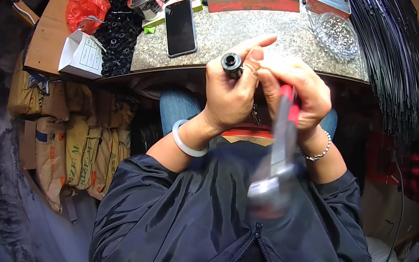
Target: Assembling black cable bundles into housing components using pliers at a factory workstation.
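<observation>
My left hand (225, 100) is closed around a short black cylindrical part (232, 65) with a round hole in its end, which faces up. Its thumb lies along the part, and the forefinger stretches toward the tabletop. Close beside it, my right hand (309, 94) grips a hammer (284, 134) by its red and black handle. The hammer's metal head points back toward my chest and is smeared by motion. My right thumb and fingertips meet near the left thumb; whether they also pinch something small cannot be made out. Both hands are above my lap, at the table's near edge.
A speckled stone slab (246, 28) carries a phone (181, 28), a red metal bar (253, 6) and a glass dish (337, 36). Black parts (119, 44) heap up behind and left, near a white box (83, 53). Long black rods (389, 55) hang over the right edge.
</observation>
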The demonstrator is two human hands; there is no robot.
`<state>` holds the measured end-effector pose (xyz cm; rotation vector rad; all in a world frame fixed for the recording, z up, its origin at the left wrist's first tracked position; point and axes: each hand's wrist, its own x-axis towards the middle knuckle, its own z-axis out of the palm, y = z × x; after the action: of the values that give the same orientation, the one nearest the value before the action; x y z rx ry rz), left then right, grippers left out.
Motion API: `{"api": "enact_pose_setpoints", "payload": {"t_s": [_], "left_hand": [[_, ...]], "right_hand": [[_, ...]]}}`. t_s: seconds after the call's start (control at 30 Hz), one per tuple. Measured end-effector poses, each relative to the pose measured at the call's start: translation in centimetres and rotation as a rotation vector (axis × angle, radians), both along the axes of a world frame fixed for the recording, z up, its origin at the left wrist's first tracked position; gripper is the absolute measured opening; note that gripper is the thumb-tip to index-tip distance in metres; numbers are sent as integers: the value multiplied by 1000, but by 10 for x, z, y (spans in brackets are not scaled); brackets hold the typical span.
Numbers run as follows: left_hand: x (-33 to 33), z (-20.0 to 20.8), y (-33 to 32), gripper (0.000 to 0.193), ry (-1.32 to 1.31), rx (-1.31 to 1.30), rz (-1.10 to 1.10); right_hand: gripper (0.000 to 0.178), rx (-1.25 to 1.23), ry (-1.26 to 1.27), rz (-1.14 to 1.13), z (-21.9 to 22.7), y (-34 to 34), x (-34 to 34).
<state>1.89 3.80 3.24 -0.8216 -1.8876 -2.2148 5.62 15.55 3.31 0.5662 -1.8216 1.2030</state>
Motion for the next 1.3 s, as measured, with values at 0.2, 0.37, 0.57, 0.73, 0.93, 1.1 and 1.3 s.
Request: {"api": "enact_pose_setpoints", "payload": {"t_s": [0.2, 0.37, 0.57, 0.73, 0.93, 1.1, 1.3], "left_hand": [[0, 0, 0, 26, -76, 13, -93], [-2, -2, -1, 29, 7, 11, -90], [-4, -7, 0, 34, -44, 24, -110], [-6, -11, 0, 30, -54, 50, -115], [-12, -9, -17, 30, 29, -195, -166], [-9, 8, -10, 26, -42, -108, -53], [-21, 15, -16, 24, -151, 56, -37]], "right_hand": [[24, 179, 183, 12, 2, 2, -8], [23, 136, 228, -5, 2, -3, -13], [23, 130, 239, 1, -1, -3, -17], [23, 126, 221, 2, -2, -2, -19], [18, 164, -390, 216, 28, 23, -16], [33, 171, -680, 257, 57, 28, -16], [36, 125, -1060, 524, 60, 67, 22]]}}
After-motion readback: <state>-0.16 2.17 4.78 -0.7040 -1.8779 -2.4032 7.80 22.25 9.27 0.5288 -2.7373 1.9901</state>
